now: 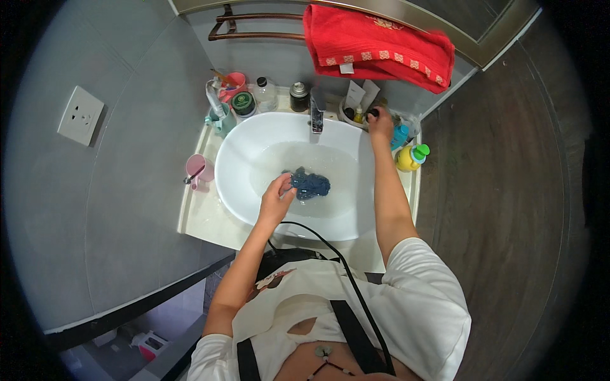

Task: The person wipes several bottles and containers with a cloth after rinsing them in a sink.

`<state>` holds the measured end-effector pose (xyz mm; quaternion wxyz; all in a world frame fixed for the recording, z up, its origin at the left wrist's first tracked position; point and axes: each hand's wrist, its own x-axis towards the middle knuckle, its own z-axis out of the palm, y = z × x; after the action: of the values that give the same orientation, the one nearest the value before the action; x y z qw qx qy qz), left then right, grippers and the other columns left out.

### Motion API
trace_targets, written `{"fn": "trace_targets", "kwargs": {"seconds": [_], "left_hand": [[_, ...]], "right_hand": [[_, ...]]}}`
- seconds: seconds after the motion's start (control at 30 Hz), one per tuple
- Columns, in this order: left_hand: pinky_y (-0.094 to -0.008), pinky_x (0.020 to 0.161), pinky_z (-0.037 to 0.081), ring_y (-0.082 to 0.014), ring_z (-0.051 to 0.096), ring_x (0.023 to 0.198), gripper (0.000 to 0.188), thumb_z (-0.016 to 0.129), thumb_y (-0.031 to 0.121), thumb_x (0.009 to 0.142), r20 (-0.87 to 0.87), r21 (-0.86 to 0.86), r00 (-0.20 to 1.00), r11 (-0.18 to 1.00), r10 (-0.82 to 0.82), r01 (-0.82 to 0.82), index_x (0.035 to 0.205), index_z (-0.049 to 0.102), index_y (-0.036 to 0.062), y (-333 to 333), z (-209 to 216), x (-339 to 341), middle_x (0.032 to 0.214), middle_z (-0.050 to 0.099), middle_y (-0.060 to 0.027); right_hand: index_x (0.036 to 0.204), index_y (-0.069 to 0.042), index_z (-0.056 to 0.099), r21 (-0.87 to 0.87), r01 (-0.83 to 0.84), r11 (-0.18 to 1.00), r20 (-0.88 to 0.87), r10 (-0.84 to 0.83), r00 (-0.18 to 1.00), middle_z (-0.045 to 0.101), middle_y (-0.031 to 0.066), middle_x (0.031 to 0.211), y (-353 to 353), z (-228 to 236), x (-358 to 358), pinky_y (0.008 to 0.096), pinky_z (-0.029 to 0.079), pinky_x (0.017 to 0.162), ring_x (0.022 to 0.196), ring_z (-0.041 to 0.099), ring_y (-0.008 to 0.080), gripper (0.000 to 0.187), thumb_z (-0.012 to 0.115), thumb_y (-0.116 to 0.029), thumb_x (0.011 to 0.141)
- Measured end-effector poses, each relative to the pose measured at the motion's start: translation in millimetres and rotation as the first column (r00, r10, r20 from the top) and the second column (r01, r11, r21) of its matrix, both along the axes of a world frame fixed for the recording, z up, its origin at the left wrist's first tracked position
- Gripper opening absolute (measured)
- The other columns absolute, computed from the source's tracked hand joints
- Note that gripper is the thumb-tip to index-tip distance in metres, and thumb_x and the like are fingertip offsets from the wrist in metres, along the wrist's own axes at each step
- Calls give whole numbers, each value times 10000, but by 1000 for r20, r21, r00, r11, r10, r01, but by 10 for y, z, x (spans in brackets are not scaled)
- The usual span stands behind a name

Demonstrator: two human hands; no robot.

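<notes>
A wet, bunched-up dark blue cloth (311, 185) lies in shallow water in the white washbasin (238, 136). At its left edge is my left hand (276, 200), thumb and fingers apart, close to the fabric; I cannot tell if they touch. My right hand (382, 125) reaches over the basin's right rim to the toiletries at the back right. Its fingers are closed around a small dark object (373, 113), mostly hidden by the hand. Beside it a pale round holder (347, 113) contains small bottles and white cards.
A faucet (317, 109) rises behind the basin. Left of it stand a dark jar (299, 96), a clear bottle (265, 95), a green-lidded tub (243, 104) and cups. A pink mug (199, 169) sits far left, a yellow pump bottle (410, 157) right. A red towel (381, 47) hangs above.
</notes>
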<state>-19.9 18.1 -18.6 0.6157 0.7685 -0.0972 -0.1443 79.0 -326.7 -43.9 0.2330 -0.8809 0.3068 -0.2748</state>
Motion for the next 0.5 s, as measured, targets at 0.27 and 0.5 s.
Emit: {"fn": "trace_targets", "kwargs": {"seconds": [0.27, 0.5], "left_hand": [[-241, 813, 436, -133, 535, 937, 400, 564, 33, 819, -51, -51, 997, 997, 51, -53, 1205, 456, 26, 353, -70, -19, 1104, 530, -116], [-238, 813, 421, -118, 525, 931, 397, 556, 59, 825, -83, -125, 996, 992, 22, -32, 1207, 455, 19, 388, 17, 26, 1093, 529, -113]], "right_hand": [[1193, -125, 466, 184, -8, 983, 67, -5, 998, 610, 95, 717, 30, 102, -376, 393, 460, 623, 693, 603, 284, 482, 637, -157, 744], [1048, -46, 561, 185, -181, 966, 149, 155, 977, 608, 72, 690, 597, -92, -630, 275, 462, 500, 543, 589, 166, 257, 564, -133, 807]]}}
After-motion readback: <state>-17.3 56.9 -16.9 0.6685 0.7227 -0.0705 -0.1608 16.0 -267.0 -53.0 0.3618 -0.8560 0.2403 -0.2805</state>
